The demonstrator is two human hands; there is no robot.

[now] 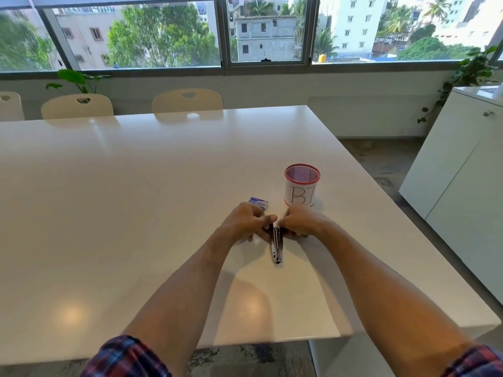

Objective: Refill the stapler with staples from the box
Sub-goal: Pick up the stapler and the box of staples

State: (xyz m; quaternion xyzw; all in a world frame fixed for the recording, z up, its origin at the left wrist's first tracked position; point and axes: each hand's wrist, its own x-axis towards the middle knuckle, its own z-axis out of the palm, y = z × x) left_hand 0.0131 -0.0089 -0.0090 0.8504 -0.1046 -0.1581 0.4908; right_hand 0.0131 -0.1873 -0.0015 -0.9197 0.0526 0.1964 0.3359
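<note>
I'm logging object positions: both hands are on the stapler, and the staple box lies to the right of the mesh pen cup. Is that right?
Not quite. In the head view the staple box lies to the left of the mesh pen cup. Both the left hand and right hand are on the stapler.

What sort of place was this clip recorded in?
Probably an office meeting room: a long white table with chairs tucked in along its far side, a wide window facing city buildings, and a mesh pen holder beside the hands.

Office meeting room: long white tabletop [136,186], cream chairs [187,100] along far edge, wide windows [266,31], white cabinet [457,164], mesh pen cup [302,185], potted plants [473,69].
</note>
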